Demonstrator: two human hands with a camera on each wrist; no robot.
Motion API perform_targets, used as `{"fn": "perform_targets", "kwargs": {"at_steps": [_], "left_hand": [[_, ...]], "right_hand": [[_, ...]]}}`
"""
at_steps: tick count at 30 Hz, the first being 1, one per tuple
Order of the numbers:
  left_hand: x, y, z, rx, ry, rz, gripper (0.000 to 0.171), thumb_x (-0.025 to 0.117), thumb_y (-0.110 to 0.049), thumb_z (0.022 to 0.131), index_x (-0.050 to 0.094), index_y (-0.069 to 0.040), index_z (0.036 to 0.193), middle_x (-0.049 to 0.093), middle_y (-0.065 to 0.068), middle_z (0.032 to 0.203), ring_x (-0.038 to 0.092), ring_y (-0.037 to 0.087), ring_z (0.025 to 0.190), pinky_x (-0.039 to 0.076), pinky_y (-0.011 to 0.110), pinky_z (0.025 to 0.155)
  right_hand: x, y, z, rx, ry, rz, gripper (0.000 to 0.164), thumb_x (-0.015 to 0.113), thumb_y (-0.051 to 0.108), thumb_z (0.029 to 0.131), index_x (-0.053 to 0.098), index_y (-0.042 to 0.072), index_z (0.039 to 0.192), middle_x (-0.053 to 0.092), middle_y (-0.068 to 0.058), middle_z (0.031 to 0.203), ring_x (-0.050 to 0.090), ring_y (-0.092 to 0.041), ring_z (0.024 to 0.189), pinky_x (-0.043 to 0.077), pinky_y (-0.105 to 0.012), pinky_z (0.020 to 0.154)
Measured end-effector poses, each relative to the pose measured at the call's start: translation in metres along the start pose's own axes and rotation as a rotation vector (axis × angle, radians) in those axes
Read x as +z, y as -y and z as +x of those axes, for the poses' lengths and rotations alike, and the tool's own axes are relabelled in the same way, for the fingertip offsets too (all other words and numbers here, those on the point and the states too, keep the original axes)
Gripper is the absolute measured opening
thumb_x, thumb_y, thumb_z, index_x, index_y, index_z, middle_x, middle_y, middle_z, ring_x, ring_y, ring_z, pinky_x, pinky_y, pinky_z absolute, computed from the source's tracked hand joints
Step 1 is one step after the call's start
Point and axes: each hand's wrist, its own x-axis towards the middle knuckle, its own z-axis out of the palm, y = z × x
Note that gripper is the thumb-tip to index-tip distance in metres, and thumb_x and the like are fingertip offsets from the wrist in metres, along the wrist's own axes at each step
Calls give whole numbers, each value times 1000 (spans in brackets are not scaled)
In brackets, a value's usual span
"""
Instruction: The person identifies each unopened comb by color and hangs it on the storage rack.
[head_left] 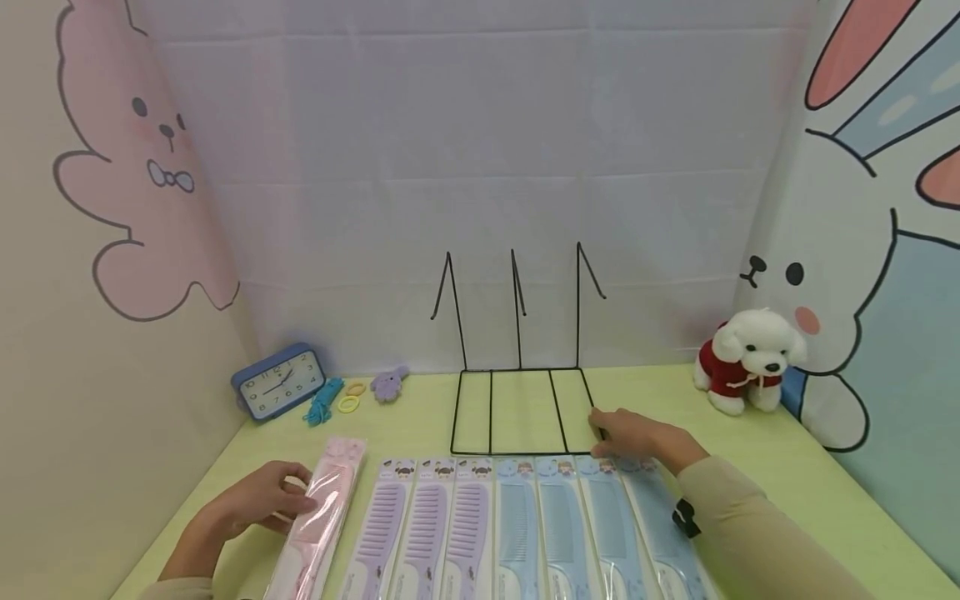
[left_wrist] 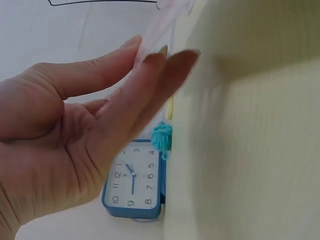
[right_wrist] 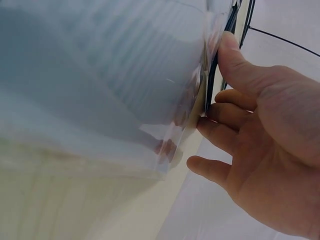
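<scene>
My left hand (head_left: 262, 500) pinches the edge of a pink comb in clear packaging (head_left: 326, 508), tilted on the left. In the left wrist view, thumb and fingertips (left_wrist: 135, 45) meet on the clear wrapper. My right hand (head_left: 637, 435) grips the right front corner of a black wire rack (head_left: 521, 452), which has three upright hooked prongs at the back. In the right wrist view, thumb and fingers (right_wrist: 232, 55) close round the dark wire, right beside a packaged blue comb (right_wrist: 100, 90). Three packaged purple combs (head_left: 378, 533) and several packaged blue combs (head_left: 519, 533) lie in a row before the rack.
Along the back left stand a blue clock (head_left: 281, 382), a teal tasselled item (head_left: 324, 402), small yellow rings (head_left: 348, 404) and a purple plush toy (head_left: 388, 384). A white toy dog in red (head_left: 750, 358) sits at the back right. Walls enclose the table (head_left: 660, 392) behind and at both sides.
</scene>
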Motion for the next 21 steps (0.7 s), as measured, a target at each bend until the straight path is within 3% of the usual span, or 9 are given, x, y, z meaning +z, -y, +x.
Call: {"fn": "perform_targets", "kwargs": {"at_steps": [5,10,13,17,19,21], "left_hand": [[-4,1,-1,16,41,-64,71,69,-9,95,27,20,145,67,13,107,69,26,91,60,43,73],[-8,2,-3,83,62,-82,94,70,-7,93,3,3,157,57,33,126,67,29,101,60,45,71],[-10,2,-4,108,62,-76,85,69,-9,94,16,-3,159,45,39,139,65,29,104,60,45,71],[-10,0,-5,128,44,-53,56,67,-13,96,46,4,146,41,35,147,64,26,106,59,43,76],[-10,-2,-4,144,20,-39,50,65,-15,98,51,5,142,40,33,149,63,26,110,59,43,79],[-8,-7,-3,160,-8,-28,51,64,-17,99,50,5,142,38,33,150,61,27,114,58,44,83]], "right_hand": [[-1,1,-2,5,-4,2,41,70,29,94,53,6,124,51,-3,87,49,-22,85,41,-44,78],[-2,3,-5,-13,-10,14,40,70,29,94,53,6,122,56,-6,94,53,-25,91,44,-48,82],[-2,2,-6,-13,-12,16,38,70,28,95,53,6,121,57,-7,95,54,-26,92,45,-49,84],[-1,0,-5,-28,-10,20,31,69,26,95,51,9,114,52,-3,85,51,-22,81,44,-44,76],[0,-1,-4,-34,-5,28,29,68,25,96,51,9,112,51,-5,83,50,-21,78,43,-43,74],[0,-2,-4,-37,-3,34,35,68,26,97,52,5,120,56,-7,91,53,-22,84,46,-45,78]]}}
